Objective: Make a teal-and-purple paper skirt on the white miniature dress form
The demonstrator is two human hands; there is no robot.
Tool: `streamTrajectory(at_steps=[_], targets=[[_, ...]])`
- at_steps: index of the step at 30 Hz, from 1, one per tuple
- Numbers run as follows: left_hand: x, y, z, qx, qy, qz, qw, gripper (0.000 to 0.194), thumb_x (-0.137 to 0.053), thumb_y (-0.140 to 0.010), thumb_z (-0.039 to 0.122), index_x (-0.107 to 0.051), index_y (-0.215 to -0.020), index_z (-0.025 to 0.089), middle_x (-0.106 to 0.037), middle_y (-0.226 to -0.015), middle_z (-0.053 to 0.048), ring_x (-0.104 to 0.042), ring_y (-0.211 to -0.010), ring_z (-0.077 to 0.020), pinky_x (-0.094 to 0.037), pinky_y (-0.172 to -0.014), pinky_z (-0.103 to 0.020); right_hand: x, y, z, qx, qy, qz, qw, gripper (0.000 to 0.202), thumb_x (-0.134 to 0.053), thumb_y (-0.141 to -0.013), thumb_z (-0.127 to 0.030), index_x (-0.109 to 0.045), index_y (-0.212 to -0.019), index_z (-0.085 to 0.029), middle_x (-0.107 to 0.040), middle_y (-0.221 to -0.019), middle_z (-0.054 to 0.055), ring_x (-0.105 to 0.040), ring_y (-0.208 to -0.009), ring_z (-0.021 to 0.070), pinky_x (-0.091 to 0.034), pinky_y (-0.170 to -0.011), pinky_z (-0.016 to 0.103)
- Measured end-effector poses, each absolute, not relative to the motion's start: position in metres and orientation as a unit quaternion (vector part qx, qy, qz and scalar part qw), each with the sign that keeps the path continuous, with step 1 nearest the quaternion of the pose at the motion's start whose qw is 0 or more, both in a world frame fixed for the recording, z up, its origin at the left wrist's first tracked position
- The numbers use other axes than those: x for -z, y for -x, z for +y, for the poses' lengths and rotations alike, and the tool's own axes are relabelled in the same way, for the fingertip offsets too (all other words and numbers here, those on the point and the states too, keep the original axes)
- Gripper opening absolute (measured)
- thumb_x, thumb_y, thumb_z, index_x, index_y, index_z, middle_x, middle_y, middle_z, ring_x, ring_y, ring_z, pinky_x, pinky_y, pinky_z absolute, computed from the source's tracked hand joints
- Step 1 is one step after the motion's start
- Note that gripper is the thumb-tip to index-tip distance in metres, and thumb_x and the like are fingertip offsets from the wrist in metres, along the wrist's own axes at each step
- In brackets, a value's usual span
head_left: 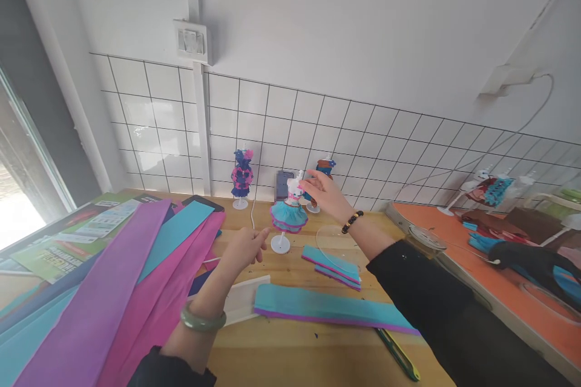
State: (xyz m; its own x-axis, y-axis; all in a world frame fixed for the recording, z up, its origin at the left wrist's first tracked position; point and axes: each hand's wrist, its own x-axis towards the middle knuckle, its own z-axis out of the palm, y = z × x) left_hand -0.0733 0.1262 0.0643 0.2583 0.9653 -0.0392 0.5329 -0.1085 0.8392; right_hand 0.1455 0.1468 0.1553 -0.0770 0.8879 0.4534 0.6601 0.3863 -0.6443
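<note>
A small white dress form (294, 186) on a round base stands at the middle of the table. It wears a pink-trimmed top and a ruffled turquoise skirt (289, 217) with pink and purple edging. My right hand (325, 195) reaches in from the right, its thumb and fingertips closed at the form's shoulder. Left of the skirt and lower down is my left hand (245, 249), fingers loosely curled, apart from the form, with nothing visible in them. Below lie folded turquoise strips (332, 266) and a long turquoise-purple strip (331, 304).
Purple, pink and blue fabric strips (109, 290) pile at left. Two dressed forms, one navy and pink (241, 175), one brown and blue (325, 164), stand by the tiled wall near a phone (285, 184). Yellow-green snips (399, 355) lie in front. An orange surface (481, 266) holds fabric scraps.
</note>
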Motion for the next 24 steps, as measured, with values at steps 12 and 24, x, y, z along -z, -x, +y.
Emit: streamTrajectory(at_steps=[12,24], targets=[[-0.086,0.071,0.116,-0.497,-0.665,0.509,0.225,0.038,-0.050,-0.081,0.044,-0.060,-0.107,0.018,-0.062,-0.111,-0.009,-0.052,-0.108,-0.0241,-0.042,-0.087,-0.033,-0.175,-0.121,0.141,-0.181,0.540,-0.705,0.423,0.039,-0.053,-0.078,-0.051,-0.062,-0.083,-0.013,-0.063,-0.076,0.005,-0.052,-0.057,0.0125,-0.041,-0.051,0.027],[-0.121,0.057,0.082,-0.539,-0.651,0.417,0.334,0.039,-0.066,-0.069,0.044,-0.060,-0.099,0.021,-0.067,-0.093,-0.004,-0.059,-0.096,-0.0221,-0.041,-0.091,-0.038,-0.196,-0.089,0.086,-0.237,0.513,-0.695,0.445,0.033,-0.058,-0.077,-0.048,-0.064,-0.084,-0.016,-0.065,-0.074,0.003,-0.060,-0.069,0.0161,-0.047,-0.062,0.028]])
